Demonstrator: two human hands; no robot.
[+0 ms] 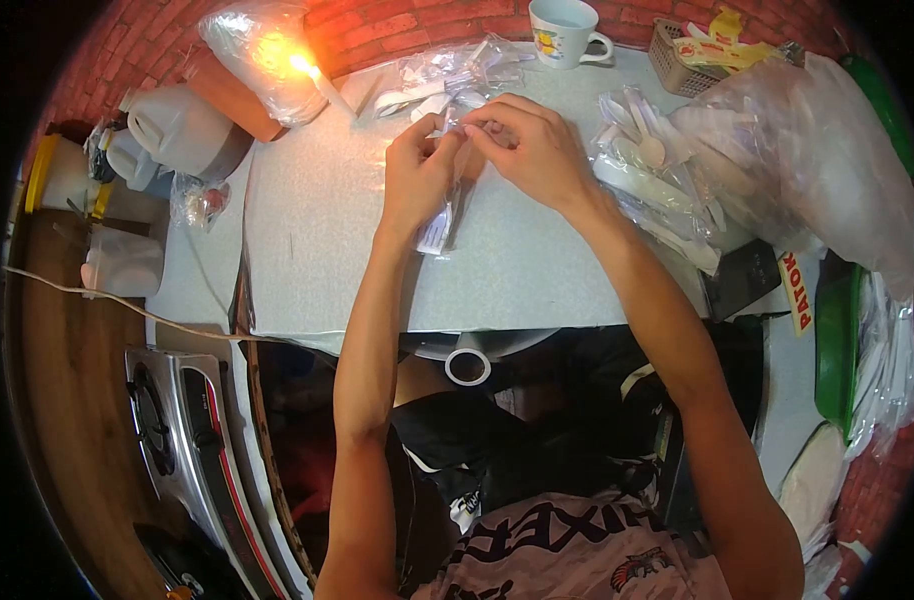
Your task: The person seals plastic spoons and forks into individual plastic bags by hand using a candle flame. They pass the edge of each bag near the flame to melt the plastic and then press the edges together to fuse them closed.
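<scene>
My left hand point(419, 170) is closed, its thumb and fingers pinching the upper end of a clear plastic packet of cutlery. Below that hand hang the white fork tines point(435, 235) inside the packet. My right hand point(527, 150) meets it at the packet's top edge, thumb and fingertips pressed together. Just beyond both hands lies a pile of wrapped white plastic cutlery point(447, 75). To the left of the pile, a white candle point(329, 92) leans with a bright flame at its tip. More bagged spoons and forks point(652, 165) lie right of my right hand.
A flowered mug point(567, 35) and a small basket point(677, 65) stand at the back. Big clear bags point(827, 150) crowd the right side. Jugs point(192, 130) and a bulging plastic bag point(262, 60) stand left. A gas stove point(192, 430) is at lower left.
</scene>
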